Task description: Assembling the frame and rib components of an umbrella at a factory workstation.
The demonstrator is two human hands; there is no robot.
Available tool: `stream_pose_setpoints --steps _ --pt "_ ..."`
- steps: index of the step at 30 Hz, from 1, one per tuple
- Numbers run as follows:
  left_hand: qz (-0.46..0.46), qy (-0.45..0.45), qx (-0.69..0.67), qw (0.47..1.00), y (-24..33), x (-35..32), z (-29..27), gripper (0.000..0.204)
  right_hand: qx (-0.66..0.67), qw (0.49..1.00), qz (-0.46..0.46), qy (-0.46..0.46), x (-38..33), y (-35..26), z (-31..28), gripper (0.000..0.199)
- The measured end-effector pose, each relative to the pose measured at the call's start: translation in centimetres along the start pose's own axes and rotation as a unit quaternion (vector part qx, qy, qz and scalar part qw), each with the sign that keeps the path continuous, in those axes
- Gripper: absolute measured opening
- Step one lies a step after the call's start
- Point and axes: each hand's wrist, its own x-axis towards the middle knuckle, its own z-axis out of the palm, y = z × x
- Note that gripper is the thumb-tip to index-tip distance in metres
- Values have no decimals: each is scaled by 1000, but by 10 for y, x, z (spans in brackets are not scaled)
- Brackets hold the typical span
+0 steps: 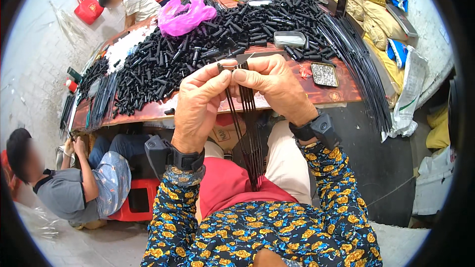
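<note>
L hand (198, 106) & R hand (274, 89) both pinch closed on thin black rods (250, 133) w/ a small black cap (220, 67), near edge of desk (341, 94); keep rod tips level; push cap straight.

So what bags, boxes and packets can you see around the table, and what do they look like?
Pink plastic bag: crumpled, on the black tube pile at the table's far side.
Red bag: with handles, on the floor, far left.
Yellow sacks: stuffed, stacked at the far right.
White sack: with green print, hanging beside the table's right end.
Cardboard box: brown, under the table, mostly hidden.
</note>
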Motion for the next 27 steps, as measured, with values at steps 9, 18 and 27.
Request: stream_pose_setpoints --steps 9,18,27 --pt "54 72 -10 996 -12 0 2 19 -100 991 -22 90 -7 2 13 16" --pt "67 218 217 949 -29 -35 -76 29 -45 992 -6 117 6 16 -11 17" --pt "54 377 565 732 -36 -63 -210 28 40 992 -11 121 9 30 -32 19"
